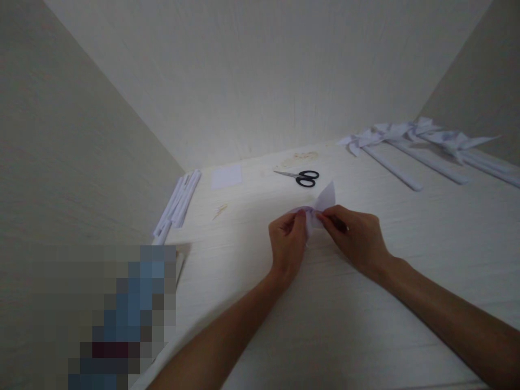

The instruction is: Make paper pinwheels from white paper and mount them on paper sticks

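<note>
Both my hands meet over the middle of a pale wood-grain table (365,325). My left hand (287,241) pinches one side of a folded piece of pale lilac paper (323,203), fingers closed. My right hand (357,238) pinches the other side, also closed. One pointed flap of the paper sticks up behind my fingers. Black-handled scissors (300,176) lie on the table just beyond the paper, untouched.
A small white paper square (226,176) lies at the back left. Several rolled white paper sticks (177,206) lie along the left wall. Finished white paper pinwheels on sticks (414,146) lie at the back right. Walls close in on three sides. A blurred patch covers the lower left.
</note>
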`<state>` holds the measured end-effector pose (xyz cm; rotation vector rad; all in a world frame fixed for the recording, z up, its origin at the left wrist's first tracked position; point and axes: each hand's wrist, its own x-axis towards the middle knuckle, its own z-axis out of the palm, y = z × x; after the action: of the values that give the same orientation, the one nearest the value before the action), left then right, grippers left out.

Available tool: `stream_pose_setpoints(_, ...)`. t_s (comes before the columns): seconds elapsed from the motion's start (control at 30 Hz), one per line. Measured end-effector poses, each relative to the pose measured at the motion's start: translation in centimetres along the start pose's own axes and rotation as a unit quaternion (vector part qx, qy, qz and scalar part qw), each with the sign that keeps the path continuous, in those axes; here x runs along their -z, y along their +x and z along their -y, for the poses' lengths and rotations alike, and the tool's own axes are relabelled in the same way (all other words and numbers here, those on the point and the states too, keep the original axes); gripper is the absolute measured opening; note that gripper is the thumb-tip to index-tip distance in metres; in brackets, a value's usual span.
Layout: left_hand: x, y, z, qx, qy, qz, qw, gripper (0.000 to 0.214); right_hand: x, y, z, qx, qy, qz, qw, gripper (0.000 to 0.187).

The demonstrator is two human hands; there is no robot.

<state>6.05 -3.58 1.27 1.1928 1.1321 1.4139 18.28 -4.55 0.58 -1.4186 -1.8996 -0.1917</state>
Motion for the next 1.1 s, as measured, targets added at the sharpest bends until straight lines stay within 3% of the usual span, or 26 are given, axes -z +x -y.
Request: stream_pose_setpoints(1.1,0.08,0.02,0.25,-0.006,0.009,0.017,1.0,0.019,-0.13,0.03,-0.04,-0.001,0.014,0.01,1.0,0.02)
